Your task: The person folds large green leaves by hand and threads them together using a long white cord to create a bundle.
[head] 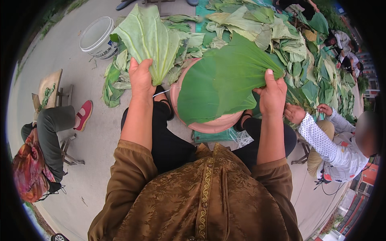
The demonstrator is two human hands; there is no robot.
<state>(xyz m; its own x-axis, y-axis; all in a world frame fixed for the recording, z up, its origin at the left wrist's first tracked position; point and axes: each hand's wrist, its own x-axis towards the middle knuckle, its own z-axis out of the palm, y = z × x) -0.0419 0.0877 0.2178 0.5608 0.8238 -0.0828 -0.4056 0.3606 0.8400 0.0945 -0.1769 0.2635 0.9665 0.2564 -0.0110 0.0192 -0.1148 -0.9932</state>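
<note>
My left hand grips the narrow base of a folded pale-green lotus leaf, its ribbed underside showing as it fans upward. On the other side, my right hand pinches the gathered end of a darker green lotus leaf between thumb and fingers. That leaf spreads leftward over a round pink basin between my feet. Another smooth green leaf lies across the basin, partly hidden beneath the held one. What else the basin holds is covered.
A white plastic bucket stands at the upper left. Heaped lotus leaves fill the upper right, over a green tarp. A co-worker in dotted sleeves sits close on my right. Another seated person's leg is at left, near a wooden board.
</note>
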